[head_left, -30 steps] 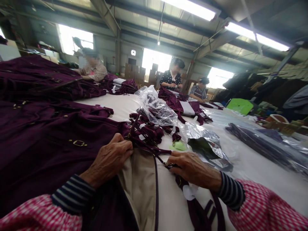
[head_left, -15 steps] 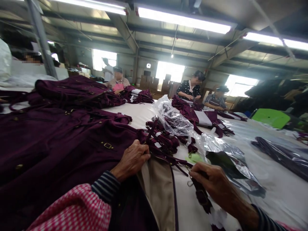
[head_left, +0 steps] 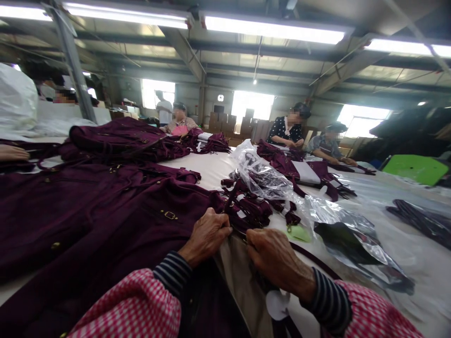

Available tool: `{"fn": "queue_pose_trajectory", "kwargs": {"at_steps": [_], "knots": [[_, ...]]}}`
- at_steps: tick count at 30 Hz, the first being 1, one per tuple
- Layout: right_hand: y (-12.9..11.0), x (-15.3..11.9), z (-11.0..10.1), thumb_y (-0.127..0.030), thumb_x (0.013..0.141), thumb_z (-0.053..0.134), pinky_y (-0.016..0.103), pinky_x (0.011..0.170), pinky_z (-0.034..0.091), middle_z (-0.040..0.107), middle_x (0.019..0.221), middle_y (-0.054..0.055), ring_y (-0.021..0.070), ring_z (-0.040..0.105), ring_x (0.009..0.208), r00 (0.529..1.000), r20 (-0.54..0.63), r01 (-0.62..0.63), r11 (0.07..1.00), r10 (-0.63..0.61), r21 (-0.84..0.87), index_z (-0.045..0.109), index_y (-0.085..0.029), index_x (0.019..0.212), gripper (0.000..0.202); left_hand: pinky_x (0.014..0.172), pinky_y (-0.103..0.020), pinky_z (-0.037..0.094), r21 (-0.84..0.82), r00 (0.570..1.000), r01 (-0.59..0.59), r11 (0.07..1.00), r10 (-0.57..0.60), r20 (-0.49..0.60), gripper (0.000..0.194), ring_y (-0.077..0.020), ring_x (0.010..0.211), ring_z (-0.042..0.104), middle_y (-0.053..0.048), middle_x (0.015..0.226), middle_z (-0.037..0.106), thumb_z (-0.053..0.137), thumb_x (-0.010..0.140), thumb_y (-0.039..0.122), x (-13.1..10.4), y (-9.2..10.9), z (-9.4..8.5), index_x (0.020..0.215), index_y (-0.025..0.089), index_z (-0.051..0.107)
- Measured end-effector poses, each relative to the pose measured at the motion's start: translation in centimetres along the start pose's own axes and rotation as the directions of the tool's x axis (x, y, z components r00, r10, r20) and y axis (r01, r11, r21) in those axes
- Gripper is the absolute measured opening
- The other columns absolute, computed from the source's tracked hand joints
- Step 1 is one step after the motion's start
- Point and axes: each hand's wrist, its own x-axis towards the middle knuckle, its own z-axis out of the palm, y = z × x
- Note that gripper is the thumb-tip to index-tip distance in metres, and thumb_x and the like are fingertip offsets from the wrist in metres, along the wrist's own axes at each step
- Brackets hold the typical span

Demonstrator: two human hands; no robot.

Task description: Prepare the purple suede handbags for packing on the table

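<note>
My left hand [head_left: 207, 234] is closed on the edge of a dark purple bag [head_left: 141, 234], near its top opening, where the beige lining [head_left: 235, 267] shows. Just to its right, my right hand [head_left: 278, 258] is closed on a purple strap [head_left: 313, 257], close to the bag's edge. The strap's metal clip is hidden behind my fingers. Below my right wrist hangs a round white tag [head_left: 277, 304]. Small brass fittings, among them a buckle [head_left: 169, 215], sit on the bag's face.
Beyond my hands lie bundled purple straps [head_left: 250, 206] and a clear plastic bag [head_left: 262, 173]. Further purple bags [head_left: 120, 136] are heaped on the left, by another person's hand [head_left: 13, 153]. Several co-workers sit or stand across the white table [head_left: 197, 164]. Plastic-wrapped dark pieces [head_left: 423, 216] lie right.
My right hand has moved left with the strap, from over the table to the bag's edge beside my left hand. My left hand keeps its grip. The view has shifted slightly.
</note>
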Motion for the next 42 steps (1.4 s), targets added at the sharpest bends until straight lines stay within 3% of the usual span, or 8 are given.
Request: {"fn": "queue_pose_trajectory", "kwargs": {"at_steps": [9,19,25,27,30,36,39,42], "knots": [[-0.1,0.6,0.4,-0.016,0.088,0.057,0.034,0.063,0.021,0.071,0.075,0.004,0.0179,0.065,0.072,1.000,0.002,-0.027,0.999,0.027,-0.017,0.061,-0.019,0.075,0.014,0.075,-0.032,0.032,0.012,0.999,0.046,0.999,-0.046,0.018,0.013,-0.0224,0.091,0.053,-0.003,0.081,0.054,0.059,0.086,0.028,-0.1,0.5,-0.2,0.075,0.022,0.063],[-0.1,0.8,1.0,-0.019,0.085,0.059,0.035,0.062,0.018,0.072,0.075,0.005,0.0176,0.065,0.071,0.999,-0.012,-0.034,0.999,0.034,0.012,0.062,-0.019,0.074,0.012,0.074,-0.032,0.034,0.013,1.000,0.011,1.000,-0.011,0.024,0.014,-0.0230,0.092,0.053,-0.003,0.084,0.054,0.060,0.087,0.032,0.1,0.2,0.1,0.078,0.022,0.065],[-0.2,1.2,1.8,-0.018,0.085,0.058,0.035,0.062,0.019,0.072,0.076,0.004,0.0175,0.065,0.073,0.999,-0.033,-0.003,0.999,0.004,0.038,0.062,-0.019,0.076,0.010,0.075,-0.032,0.036,0.040,0.997,-0.046,0.998,0.044,0.062,0.011,-0.0219,0.092,0.054,-0.003,0.089,0.052,0.058,0.086,0.032,0.0,-0.2,-0.1,0.084,0.024,0.065],[0.0,1.2,2.0,-0.019,0.085,0.058,0.035,0.062,0.020,0.072,0.075,0.004,0.0175,0.065,0.072,0.999,-0.027,-0.021,0.999,0.023,0.047,0.063,-0.019,0.077,0.010,0.074,-0.031,0.037,0.064,0.993,-0.079,0.995,0.073,0.092,0.009,-0.0216,0.094,0.053,-0.002,0.093,0.053,0.059,0.082,0.027,-0.2,-0.2,-0.4,0.088,0.026,0.066],[0.1,1.1,2.0,-0.019,0.086,0.057,0.035,0.062,0.020,0.073,0.077,0.004,0.0177,0.066,0.073,0.999,-0.013,-0.035,0.998,0.036,0.051,0.064,-0.019,0.078,0.010,0.074,-0.030,0.037,0.110,0.983,-0.151,0.982,0.137,0.125,0.020,-0.0225,0.101,0.051,-0.001,0.094,0.058,0.057,0.076,0.017,-0.4,-0.1,-0.6,0.091,0.028,0.065],[-0.5,1.1,2.3,-0.015,0.083,0.057,0.035,0.063,0.023,0.075,0.086,0.006,0.0194,0.068,0.078,0.999,0.035,-0.007,0.999,0.005,0.048,0.065,-0.017,0.084,0.009,0.078,-0.030,0.039,0.144,0.964,-0.263,0.954,0.254,0.074,0.027,-0.0212,0.098,0.049,0.000,0.086,0.062,0.052,0.074,0.006,-0.4,0.0,0.2,0.087,0.026,0.064],[-0.4,0.9,2.4,-0.014,0.084,0.058,0.033,0.064,0.026,0.074,0.085,0.005,0.0185,0.067,0.077,1.000,0.019,0.001,0.996,-0.002,0.094,0.064,-0.018,0.082,0.007,0.079,-0.030,0.039,0.115,0.972,-0.236,0.965,0.234,0.027,0.022,-0.0210,0.094,0.051,-0.002,0.085,0.059,0.054,0.077,0.008,-0.2,-0.1,0.4,0.086,0.025,0.066],[0.1,0.6,2.4,-0.016,0.088,0.059,0.030,0.066,0.030,0.070,0.081,0.001,0.0165,0.064,0.075,0.999,-0.048,0.015,0.974,-0.005,0.224,0.062,-0.019,0.081,0.008,0.076,-0.029,0.040,-0.031,0.986,-0.165,0.986,0.165,-0.008,0.016,-0.0195,0.088,0.054,-0.002,0.085,0.057,0.058,0.078,0.013,0.1,-0.4,0.4,0.083,0.023,0.069]]}}
